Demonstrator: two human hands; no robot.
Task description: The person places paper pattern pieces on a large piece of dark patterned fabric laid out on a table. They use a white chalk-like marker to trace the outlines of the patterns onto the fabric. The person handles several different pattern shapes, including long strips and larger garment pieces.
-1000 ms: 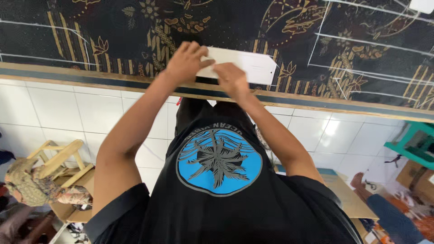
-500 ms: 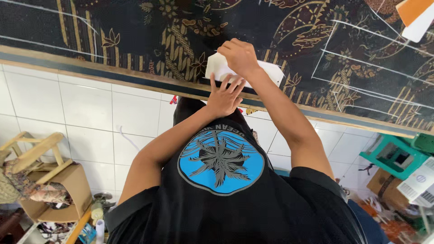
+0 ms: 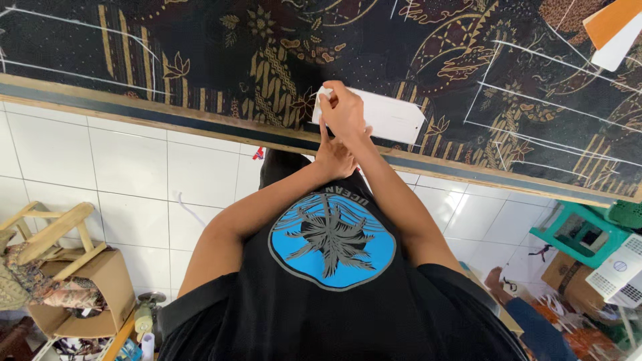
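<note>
White tiled floor (image 3: pixel 134 167) below. Across the far side runs a long table with a wooden edge (image 3: pixel 167 115), covered in dark patterned cloth (image 3: pixel 221 47) with gold leaf and stripe motifs. White chalk lines (image 3: pixel 548 107) cross the cloth, mostly to the right.

- White card (image 3: pixel 391 117): flat rectangular template with clipped corners, lying on the cloth just beyond the table's near edge, middle of view.
- Right hand (image 3: pixel 342 110): closed on the card's left end, fingers folded over it, thumb side pressing down.
- Left hand (image 3: pixel 334 159): just nearer, at the table edge, touching the right hand from below. Index finger up towards the card, other fingers curled. Whether it grips anything, cannot tell; the right hand hides the contact.
- Both arms meet in front of a black shirt with a blue round print.

Judgement: the step in hand looks like setting the card in place on the cloth, both hands at one end steadying it. A next move would call for keeping the card flat without wrinkling the cloth beneath, and square to the chalk lines nearby.

Round about: wooden stool (image 3: pixel 47 230) and cardboard box (image 3: pixel 93 287) near left; green plastic stool (image 3: pixel 582 234) near right; orange and white sheets (image 3: pixel 612 27) at the far right corner.
</note>
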